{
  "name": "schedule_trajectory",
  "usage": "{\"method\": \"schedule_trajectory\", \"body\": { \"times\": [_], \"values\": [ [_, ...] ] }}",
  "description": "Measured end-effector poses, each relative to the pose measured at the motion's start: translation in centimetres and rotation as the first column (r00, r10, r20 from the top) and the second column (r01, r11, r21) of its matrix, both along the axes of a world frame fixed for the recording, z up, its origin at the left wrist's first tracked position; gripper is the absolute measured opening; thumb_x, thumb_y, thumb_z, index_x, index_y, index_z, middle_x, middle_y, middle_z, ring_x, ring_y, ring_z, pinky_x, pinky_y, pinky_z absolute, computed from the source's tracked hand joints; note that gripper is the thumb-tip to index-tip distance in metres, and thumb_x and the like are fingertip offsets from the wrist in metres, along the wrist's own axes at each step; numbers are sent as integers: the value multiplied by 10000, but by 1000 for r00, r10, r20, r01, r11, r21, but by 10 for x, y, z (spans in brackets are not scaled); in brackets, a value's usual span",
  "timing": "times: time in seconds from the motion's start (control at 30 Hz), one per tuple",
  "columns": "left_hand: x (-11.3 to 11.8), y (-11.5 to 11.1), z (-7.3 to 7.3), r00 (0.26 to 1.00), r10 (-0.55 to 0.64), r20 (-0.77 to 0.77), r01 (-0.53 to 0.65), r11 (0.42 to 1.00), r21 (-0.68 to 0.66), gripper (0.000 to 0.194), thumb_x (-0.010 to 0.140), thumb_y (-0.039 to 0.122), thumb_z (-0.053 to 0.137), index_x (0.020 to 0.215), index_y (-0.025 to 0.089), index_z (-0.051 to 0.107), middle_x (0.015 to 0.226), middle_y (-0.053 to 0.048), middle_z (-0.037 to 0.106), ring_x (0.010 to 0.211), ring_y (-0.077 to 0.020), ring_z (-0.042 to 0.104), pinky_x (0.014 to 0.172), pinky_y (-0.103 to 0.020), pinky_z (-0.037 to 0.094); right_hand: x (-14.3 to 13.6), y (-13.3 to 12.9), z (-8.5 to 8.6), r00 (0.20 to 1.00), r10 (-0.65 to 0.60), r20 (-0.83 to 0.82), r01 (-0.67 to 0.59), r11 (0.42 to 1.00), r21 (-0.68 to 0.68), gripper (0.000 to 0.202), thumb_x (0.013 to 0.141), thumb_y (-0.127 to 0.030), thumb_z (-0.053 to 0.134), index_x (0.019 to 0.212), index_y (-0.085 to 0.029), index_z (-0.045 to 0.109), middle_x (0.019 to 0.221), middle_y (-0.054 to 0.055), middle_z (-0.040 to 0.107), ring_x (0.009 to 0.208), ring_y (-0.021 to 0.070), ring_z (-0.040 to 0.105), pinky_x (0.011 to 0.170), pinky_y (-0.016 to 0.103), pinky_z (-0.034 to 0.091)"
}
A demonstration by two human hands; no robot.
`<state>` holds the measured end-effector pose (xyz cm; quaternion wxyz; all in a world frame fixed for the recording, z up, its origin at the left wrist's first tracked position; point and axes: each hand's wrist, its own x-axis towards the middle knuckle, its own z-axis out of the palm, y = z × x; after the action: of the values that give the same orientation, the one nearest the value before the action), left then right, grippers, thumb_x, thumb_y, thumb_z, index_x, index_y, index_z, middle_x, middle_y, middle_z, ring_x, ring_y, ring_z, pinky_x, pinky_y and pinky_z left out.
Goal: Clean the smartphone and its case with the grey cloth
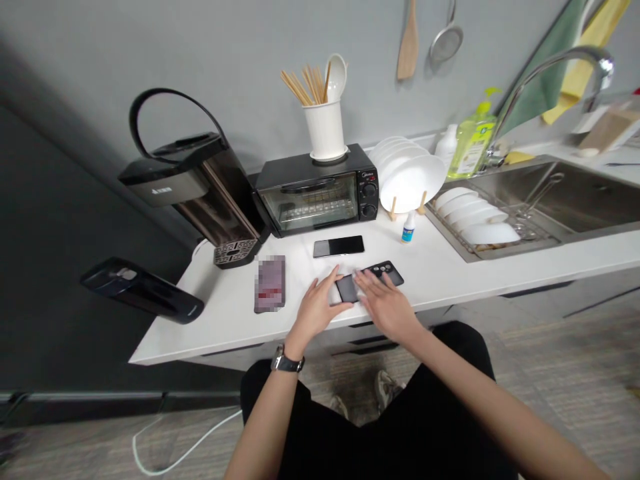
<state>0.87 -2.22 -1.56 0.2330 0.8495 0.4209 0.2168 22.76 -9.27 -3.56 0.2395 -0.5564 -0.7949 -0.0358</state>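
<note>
On the counter [440,273], both hands [320,308] [385,303] press a black phone [367,281].

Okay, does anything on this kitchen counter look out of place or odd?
Nothing is spilled or broken. What stands out is phones on a kitchen counter: a black phone before the toaster oven, and a dark phone lying askew under the left hand and right hand.
</note>
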Motion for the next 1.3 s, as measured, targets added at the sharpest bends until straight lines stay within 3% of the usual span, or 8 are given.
{"method": "schedule_trajectory", "body": {
  "times": [0.13,0.37,0.6,0.8,0.9,1.1,1.2,1.3],
  "values": [
    [1,2,0,1000,0,8,0,1000,-7,997,884,360,822,1674,362,214,1555,-60,600,1456,-273,546,1316,-576,195,34,4,-4,980,-199,-32,200,980,26,515,1105,-251,348,1597,-140,451,1630,126,472,1554,351,386,1234,640,345],
    [-4,3,4,999,-5,-44,2,998,-56,949,894,268,781,1676,321,247,1654,-99,476,1524,-282,470,1323,-541,203,-35,4,4,991,126,-47,-125,992,8,489,1108,-254,352,1558,-134,503,1612,111,503,1547,255,413,1281,546,315],
    [-3,1,8,1000,-22,-18,21,1000,-15,963,877,357,825,1663,357,269,1552,-70,602,1477,-285,522,1294,-549,268,43,-2,-2,991,-134,-15,134,990,51,520,1091,-232,380,1605,-195,447,1618,99,494,1565,324,373,1250,649,316],
    [-5,4,9,995,-70,-72,73,996,42,799,894,324,800,1602,279,434,1582,-111,566,1451,-282,553,1233,-475,414,-29,0,-2,992,125,-22,-124,991,42,486,1099,-243,381,1547,-104,505,1607,131,509,1528,266,443,1278,546,317],
    [-10,1,13,991,-70,-112,80,993,83,768,896,368,803,1580,273,468,1570,-102,581,1422,-289,583,1206,-455,456,-22,0,-2,985,170,-5,-170,984,56,466,1089,-222,408,1535,-149,526,1583,105,547,1509,255,472,1280,550,305],
    [-13,-11,19,968,-100,-232,156,959,238,688,993,445,679,1606,281,413,1474,-104,660,1302,-313,666,1092,-448,534,81,-17,-3,986,-145,-85,152,985,78,448,1102,-277,336,1442,-191,614,1445,113,679,1473,316,515,1240,654,290],
    [-6,-12,18,970,-27,-242,109,937,331,347,1084,326,479,1374,242,652,1180,-94,786,1050,-265,758,959,-377,569,103,-29,2,924,-307,-227,320,947,23,475,1112,-413,302,1233,-204,711,1102,132,810,1106,307,751,997,482,530],
    [6,-7,18,974,129,-187,-61,942,331,348,1104,273,381,1209,216,708,941,-72,781,848,-228,748,821,-324,555,95,-31,7,869,-382,-315,399,917,-12,481,1103,-482,309,1059,-224,712,771,86,759,711,273,733,675,347,498]
  ]
}}
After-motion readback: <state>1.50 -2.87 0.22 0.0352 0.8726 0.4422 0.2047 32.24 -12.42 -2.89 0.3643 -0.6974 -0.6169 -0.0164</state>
